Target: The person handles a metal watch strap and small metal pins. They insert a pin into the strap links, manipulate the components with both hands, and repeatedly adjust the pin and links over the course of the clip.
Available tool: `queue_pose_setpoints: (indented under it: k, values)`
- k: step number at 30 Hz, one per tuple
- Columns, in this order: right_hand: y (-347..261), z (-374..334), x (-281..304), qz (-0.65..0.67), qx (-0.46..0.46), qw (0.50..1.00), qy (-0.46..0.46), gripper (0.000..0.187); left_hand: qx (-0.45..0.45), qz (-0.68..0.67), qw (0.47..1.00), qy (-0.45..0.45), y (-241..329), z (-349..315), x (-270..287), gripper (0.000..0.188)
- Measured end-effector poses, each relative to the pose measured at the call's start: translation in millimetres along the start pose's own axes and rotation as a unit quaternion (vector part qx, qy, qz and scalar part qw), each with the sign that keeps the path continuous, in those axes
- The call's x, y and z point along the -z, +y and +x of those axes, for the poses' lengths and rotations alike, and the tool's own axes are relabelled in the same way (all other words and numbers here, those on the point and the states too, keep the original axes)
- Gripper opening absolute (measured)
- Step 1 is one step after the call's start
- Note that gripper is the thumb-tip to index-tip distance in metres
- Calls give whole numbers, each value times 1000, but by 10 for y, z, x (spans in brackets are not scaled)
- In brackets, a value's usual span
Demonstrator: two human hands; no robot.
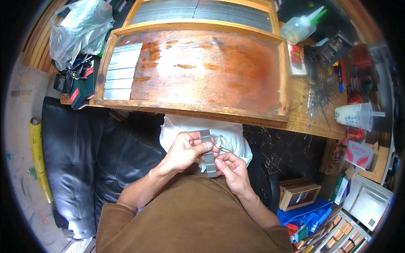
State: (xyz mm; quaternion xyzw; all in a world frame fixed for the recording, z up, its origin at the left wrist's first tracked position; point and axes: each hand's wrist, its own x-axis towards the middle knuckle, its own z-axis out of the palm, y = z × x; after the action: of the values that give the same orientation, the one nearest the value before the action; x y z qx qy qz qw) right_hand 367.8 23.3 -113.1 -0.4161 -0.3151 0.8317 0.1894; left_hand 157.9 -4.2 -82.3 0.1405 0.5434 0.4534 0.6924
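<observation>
Above my lap I hold a narrow stack of thin grey metal pieces [209, 157], upright in the view with pale lines across it. My left hand [185, 151] is closed round its upper part, the thumb lying across the front. My right hand [233, 170] pinches the lower right edge between thumb and bent fingers. Behind the hands a white cloth [179, 125] covers my lap. A crumpled pale rag [226, 144] lies just above my right hand. Beyond is a shallow wooden tray [194, 107], with rows of similar shiny metal pieces [122, 74] along its left side.
A second tray [273, 14] of grey pieces stands behind. Squeeze bottles [297, 29], a tangle of dark wires [318, 99] and a plastic drink cup [354, 116] are on the right. A clear plastic bag [80, 31] sits at left, above a black leather seat [71, 160].
</observation>
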Motion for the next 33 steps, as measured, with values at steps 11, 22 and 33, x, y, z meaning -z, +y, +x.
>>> queue_pose_setpoints:
  k: [11,22,33]
  values:
    - [-378,-84,-188,-333,196,920,64,20,-61,-12,997,47,-76,-25,12,18]
    - [-362,-71,-95,-295,123,945,70,23,-67,-16,996,57,-71,3,30,18]
    - [-337,71,113,9,-60,996,-67,13,-65,-86,994,24,-41,-44,7,21]
